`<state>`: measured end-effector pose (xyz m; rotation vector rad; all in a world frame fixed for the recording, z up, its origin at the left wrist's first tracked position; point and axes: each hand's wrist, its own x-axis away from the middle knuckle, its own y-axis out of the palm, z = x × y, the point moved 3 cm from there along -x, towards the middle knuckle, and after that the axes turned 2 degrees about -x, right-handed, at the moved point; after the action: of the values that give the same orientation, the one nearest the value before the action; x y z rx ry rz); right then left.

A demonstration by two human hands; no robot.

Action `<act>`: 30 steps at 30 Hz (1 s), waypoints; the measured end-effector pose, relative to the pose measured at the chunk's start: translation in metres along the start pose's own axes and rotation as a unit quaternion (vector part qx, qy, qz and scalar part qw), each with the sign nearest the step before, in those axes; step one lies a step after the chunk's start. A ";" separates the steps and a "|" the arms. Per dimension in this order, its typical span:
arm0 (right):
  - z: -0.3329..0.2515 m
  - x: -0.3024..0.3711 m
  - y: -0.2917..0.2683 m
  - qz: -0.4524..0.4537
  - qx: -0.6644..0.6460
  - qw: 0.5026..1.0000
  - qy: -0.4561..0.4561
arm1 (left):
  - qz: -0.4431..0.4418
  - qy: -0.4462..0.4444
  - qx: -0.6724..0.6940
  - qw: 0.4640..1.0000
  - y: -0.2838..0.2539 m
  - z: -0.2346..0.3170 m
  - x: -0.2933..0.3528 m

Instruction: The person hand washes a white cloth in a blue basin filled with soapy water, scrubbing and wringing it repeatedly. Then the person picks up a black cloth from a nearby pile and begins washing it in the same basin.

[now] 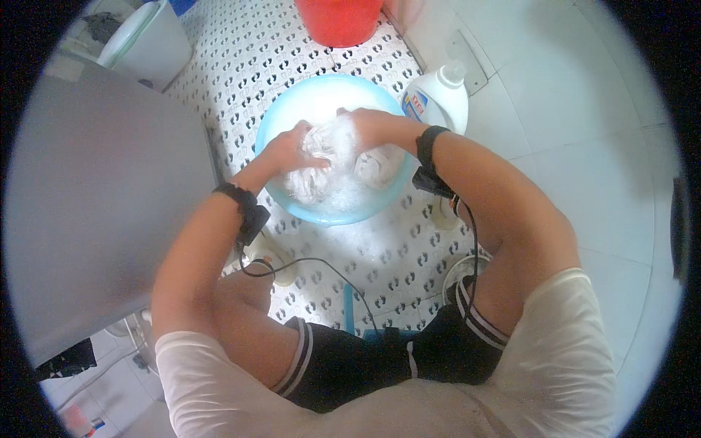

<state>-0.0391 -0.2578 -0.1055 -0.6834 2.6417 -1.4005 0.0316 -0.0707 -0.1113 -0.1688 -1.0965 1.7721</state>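
A light-blue basin (pixel 332 218) full of foamy water stands on the floor in front of me. Bunched white cloth (pixel 312 180) lies in the suds, partly under the surface. My left hand (pixel 290 150) is closed on the cloth at the left side, its thumb lying over the folds. Across from it, my right hand (pixel 369 130) grips the same bundle from the right, with its fingertips partly lost in foam and glare. Whether the bundle is one piece or more I cannot tell.
A white detergent bottle (pixel 451 102) stands right of the basin by the tiled wall (pixel 577 117). Beyond the basin is a red bucket (pixel 339 22). A grey panel (pixel 109 190) closes in the left, and a white lidded fixture (pixel 150 44) sits behind it. A black cable (pixel 321 260) hangs between my wrists.
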 end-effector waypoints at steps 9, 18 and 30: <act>0.002 0.010 -0.015 -0.176 -0.026 0.979 0.099 | -0.071 -0.032 0.007 0.997 -0.021 -0.010 0.008; -0.013 0.016 -0.050 -0.141 0.087 0.980 0.110 | 0.099 -0.006 -0.152 0.983 -0.050 -0.002 0.022; -0.058 0.039 -0.126 0.050 0.056 0.995 0.058 | 0.266 0.044 -0.089 0.959 -0.108 0.035 0.050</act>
<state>-0.0456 -0.2902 0.0351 -0.4661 2.6152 -1.5918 0.0604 -0.0426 0.0064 -0.7012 -1.2198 2.1060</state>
